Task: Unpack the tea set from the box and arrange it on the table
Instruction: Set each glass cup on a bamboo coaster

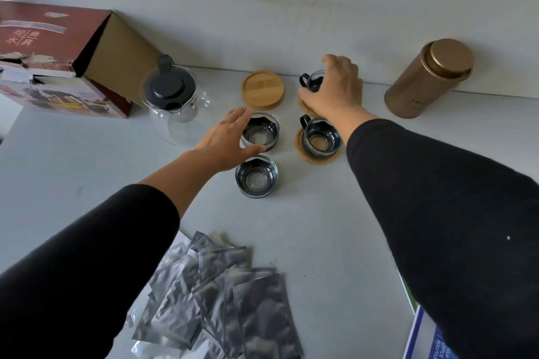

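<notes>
Glass cup (313, 80) at one o'clock sits under the right hand (335, 90), fingers curled over it, while the left hand (226, 138) (fingers straight) touches another cup (260, 132).

A pale grey table (335, 227) runs up to the wall. Along its far edge — an open red box (55, 67) at the left, a glass teapot (172, 102), a bare wooden coaster (262, 89), a gold tin (428, 79). Two glass cups (256, 175) stand mid-table; silver sachets (221, 300) lie heaped at the near edge.
</notes>
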`<state>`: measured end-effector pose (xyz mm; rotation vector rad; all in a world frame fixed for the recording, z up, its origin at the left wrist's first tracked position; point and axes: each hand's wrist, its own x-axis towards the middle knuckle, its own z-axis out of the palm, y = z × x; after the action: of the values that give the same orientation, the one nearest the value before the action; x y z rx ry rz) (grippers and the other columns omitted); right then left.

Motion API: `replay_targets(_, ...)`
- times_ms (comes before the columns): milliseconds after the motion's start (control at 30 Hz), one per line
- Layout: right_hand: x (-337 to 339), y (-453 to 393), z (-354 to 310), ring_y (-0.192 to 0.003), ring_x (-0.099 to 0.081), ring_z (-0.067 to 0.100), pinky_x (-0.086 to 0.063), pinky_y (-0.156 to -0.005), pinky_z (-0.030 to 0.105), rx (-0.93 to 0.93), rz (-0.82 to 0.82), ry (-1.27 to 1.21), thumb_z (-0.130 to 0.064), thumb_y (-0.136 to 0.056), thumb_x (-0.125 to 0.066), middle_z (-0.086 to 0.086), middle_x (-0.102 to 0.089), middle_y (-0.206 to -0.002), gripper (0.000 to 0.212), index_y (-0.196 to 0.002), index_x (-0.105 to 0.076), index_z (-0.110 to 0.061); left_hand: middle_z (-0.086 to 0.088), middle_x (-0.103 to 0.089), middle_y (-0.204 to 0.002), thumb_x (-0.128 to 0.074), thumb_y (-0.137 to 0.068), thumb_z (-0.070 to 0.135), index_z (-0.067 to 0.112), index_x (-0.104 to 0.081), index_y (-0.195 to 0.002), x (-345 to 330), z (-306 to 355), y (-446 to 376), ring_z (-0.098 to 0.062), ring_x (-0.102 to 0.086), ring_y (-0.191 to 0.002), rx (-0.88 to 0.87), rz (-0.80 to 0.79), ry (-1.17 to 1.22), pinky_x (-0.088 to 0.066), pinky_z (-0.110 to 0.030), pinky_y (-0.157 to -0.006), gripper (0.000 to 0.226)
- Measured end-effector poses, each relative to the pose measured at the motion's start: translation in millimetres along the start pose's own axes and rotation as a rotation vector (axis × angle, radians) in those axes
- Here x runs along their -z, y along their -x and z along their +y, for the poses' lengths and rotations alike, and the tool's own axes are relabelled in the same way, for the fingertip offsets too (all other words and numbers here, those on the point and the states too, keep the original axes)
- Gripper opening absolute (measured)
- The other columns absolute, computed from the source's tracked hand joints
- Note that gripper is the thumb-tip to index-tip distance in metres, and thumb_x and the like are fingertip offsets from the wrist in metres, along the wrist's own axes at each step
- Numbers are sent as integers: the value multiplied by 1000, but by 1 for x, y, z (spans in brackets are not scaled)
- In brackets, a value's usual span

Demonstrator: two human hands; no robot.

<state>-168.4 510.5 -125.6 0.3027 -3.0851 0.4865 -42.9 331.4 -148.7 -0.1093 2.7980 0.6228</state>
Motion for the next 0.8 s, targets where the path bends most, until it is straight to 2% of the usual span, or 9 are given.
replay_targets(67,3,10,-17,-123,-44,30,-43,-97,40,150,-19,-30,-41,-78,-66,11,-48,-133,64,-131,-46,-11,-3,-13,-161,-62,-85,49,13,-15,-153,0,-1,5,-20,-16,-148,37,14,34,-18,-33,-119,90)
replay_targets(133,2,24,-36,-121,-49,27,-43,-97,36,252,-124,-82,-38,-78,-68,10,-52,-129,58,-128,-51,-12,-5,-18,-160,-65,-83,49,12,-16,-153,1,-3,12,-23,-20,-147,79,30,56,-20,-34,-118,93)
replay_targets(267,-13,52,-63,-121,-51,24,-43,-95,33,270,-330,-87,-39,-77,-71,6,-55,-131,62,-130,-52,-12,-8,-27,-155,-68,-81,44,13,-15,-153,0,-4,28,-26,-26,-143,153,29,81,-27,-36,-113,95)
replay_targets(467,-24,60,-72,-124,-47,27,-45,-99,41,211,-294,-8,-52,-75,-68,7,-53,-132,70,-131,-50,-14,-9,-29,-154,-63,-84,48,13,-15,-153,-6,-7,36,-26,-28,-142,148,-19,114,-28,-35,-113,91)
replay_targets(633,-25,37,-66,-124,-51,28,-45,-100,38,95,-199,-49,-49,-81,-64,10,-55,-132,67,-133,-48,-10,-8,-32,-153,-58,-87,49,12,-22,-151,-2,-5,23,-24,-28,-142,145,50,138,-28,-35,-113,83)
replay_targets(800,-37,8,-68,-126,-47,29,-42,-102,35,28,-220,-76,-45,-80,-67,14,-47,-136,71,-136,-42,-8,-4,-31,-152,-60,-84,53,16,-25,-150,-5,-7,5,-23,-31,-140,169,128,133,-32,-38,-112,84)
